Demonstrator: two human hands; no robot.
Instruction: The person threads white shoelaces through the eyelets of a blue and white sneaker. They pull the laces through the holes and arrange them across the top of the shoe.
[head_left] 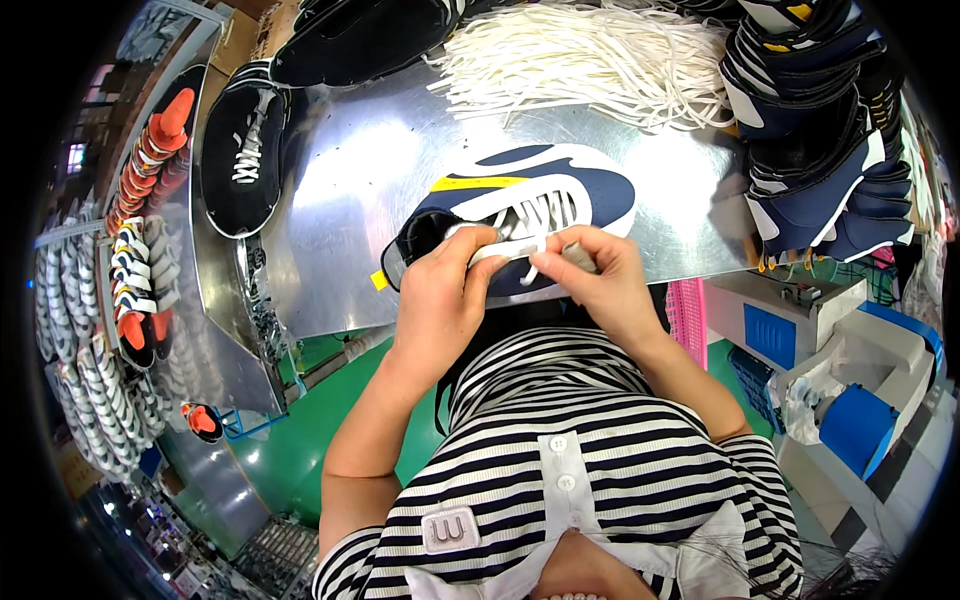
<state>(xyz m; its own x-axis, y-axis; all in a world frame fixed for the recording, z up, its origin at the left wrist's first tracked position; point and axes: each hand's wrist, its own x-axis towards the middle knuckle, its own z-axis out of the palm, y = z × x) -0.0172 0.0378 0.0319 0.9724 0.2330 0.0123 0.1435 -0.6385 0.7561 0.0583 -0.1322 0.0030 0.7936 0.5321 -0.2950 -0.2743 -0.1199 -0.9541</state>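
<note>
A navy and white shoe upper (560, 185) with a yellow stripe lies flat on the metal table (360, 190), toe toward the right. White laces (535, 215) run through its eyelets. My left hand (440, 295) pinches the upper's edge and a lace end near the tongue. My right hand (600, 275) grips another white lace end beside a small grey tool, close to the left hand.
A pile of loose white laces (590, 55) lies at the table's far side. Stacked navy uppers (820, 130) stand at the right, black uppers (245, 150) at the left and back. Racks of shoe parts (130, 290) line the left. A blue and white machine (840, 350) is at the lower right.
</note>
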